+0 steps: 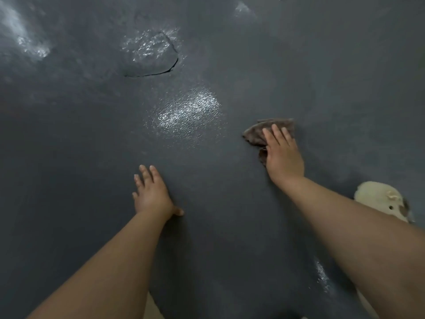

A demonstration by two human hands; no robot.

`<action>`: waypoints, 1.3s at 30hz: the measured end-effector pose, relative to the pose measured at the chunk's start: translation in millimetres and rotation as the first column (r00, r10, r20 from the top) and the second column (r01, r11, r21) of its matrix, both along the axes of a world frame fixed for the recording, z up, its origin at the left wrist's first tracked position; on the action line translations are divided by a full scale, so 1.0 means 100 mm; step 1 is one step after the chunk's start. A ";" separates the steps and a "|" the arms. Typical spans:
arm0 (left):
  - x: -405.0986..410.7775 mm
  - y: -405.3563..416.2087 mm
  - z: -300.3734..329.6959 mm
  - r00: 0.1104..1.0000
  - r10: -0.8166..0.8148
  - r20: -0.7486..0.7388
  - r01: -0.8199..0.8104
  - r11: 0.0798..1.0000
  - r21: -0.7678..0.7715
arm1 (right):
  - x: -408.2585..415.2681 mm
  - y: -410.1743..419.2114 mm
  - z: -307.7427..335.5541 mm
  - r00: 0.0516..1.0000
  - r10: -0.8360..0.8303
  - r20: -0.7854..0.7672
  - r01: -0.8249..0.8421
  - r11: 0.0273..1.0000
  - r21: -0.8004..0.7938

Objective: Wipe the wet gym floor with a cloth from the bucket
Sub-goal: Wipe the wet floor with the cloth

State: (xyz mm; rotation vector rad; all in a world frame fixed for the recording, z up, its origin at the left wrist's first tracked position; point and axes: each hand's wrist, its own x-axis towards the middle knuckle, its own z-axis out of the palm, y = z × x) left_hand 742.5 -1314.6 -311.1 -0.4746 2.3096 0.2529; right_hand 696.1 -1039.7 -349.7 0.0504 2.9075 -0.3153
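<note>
Currently I am mid-wipe: my right hand (284, 155) presses flat, fingers straight, on the crumpled brown cloth (258, 133) toward the right edge of the dark grey textured gym floor (207, 226). My left hand (153, 192) braces, spread. Next I would sweep toward the glistening wet patch (188, 112). No writing is legible.

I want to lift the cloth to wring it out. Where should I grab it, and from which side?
Probably the bunched far edge of the cloth, which pokes out beyond the fingertips of the right hand pressing it flat on the floor. Come from above and curl those fingers in; the crumpled folds there give something to pinch.
</note>
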 end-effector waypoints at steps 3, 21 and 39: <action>0.04 0.08 0.04 0.998 -0.021 -0.064 0.023 0.999 0.038 | 0.18 0.11 0.01 0.980 -0.194 0.035 0.193 0.981 0.024; 0.10 1.09 0.11 0.921 -0.280 -0.272 0.330 0.930 0.160 | 1.16 -0.44 -0.04 0.919 0.385 0.079 -0.388 0.921 0.026; -0.26 1.94 -0.08 0.877 -0.467 -0.117 0.469 0.883 -0.013 | 0.32 0.55 -0.07 0.976 -0.213 0.054 0.215 0.976 -0.027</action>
